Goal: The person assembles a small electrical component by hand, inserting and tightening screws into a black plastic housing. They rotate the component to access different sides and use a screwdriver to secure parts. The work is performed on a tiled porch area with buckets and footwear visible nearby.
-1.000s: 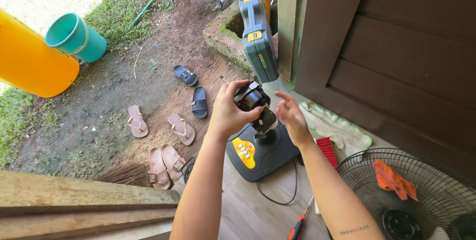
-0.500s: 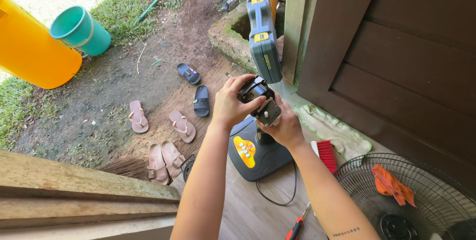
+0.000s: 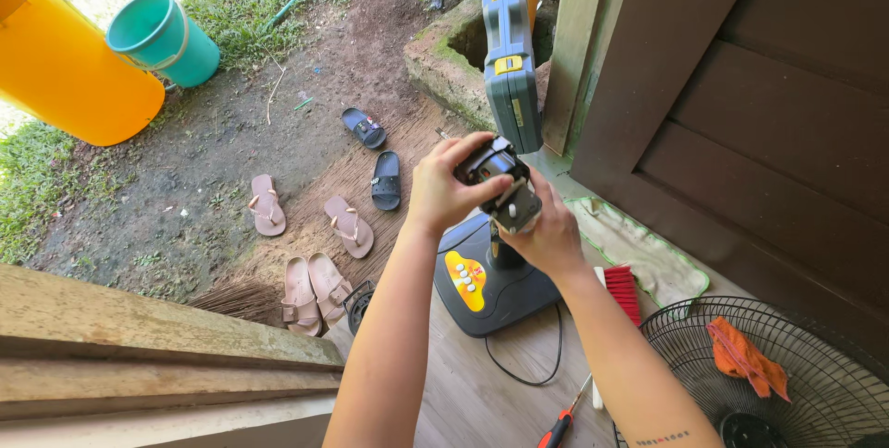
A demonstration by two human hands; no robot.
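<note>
Both hands clamp the black fan motor head (image 3: 500,184) atop its upright pole, above the fan base (image 3: 486,283) — left hand (image 3: 444,191) curled over, right hand (image 3: 551,237) cupping beneath, equally near.

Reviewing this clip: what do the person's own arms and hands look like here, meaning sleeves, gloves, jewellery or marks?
Both arms are bare to the frame's lower edge, with no sleeves showing. The left hand and right hand wear no gloves, and no rings, watch or bracelets are visible. The right forearm carries a small dark line tattoo near the bottom edge.
</note>
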